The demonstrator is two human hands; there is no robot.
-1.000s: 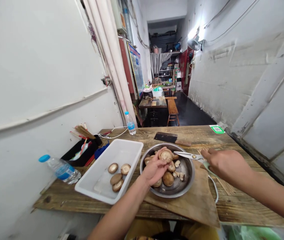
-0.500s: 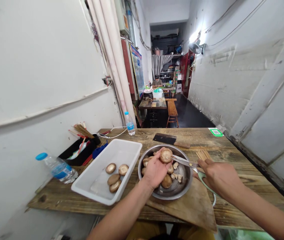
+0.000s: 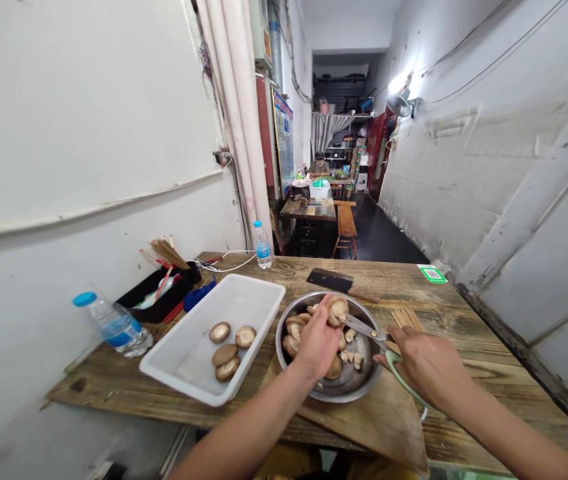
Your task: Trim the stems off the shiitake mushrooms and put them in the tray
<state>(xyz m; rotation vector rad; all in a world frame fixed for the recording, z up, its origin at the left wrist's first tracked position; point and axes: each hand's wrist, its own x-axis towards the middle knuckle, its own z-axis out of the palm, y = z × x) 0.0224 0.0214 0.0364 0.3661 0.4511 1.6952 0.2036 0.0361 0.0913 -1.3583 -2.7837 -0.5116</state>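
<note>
My left hand (image 3: 318, 345) is closed around a brown mushroom (image 3: 337, 311), holding it above a steel bowl (image 3: 379, 380). In my right hand (image 3: 421, 355) is a pair of scissors (image 3: 393, 363) with pale green handles, gripped with the fingers wrapped round them. The scissor blades reach to the stem side of the held mushroom. More mushrooms (image 3: 294, 327) and several cut stems (image 3: 351, 360) lie in the bowl; my left hand hides part of them. Several mushrooms (image 3: 225, 354) rest in a white plastic tub (image 3: 184, 381) to the left.
A cleaver (image 3: 331, 281) lies behind the bowl, wooden skewers (image 3: 407, 319) to its right. Under the bowl is a wooden board (image 3: 384, 427). Water bottles (image 3: 114, 328) and a black box (image 3: 149, 300) stand at left. A person (image 3: 319, 165) sits far back.
The mushroom in my left hand has tilted, so its stem now faces the scissors. My right hand has shifted slightly left with the scissors. The whole view has shifted slightly.
</note>
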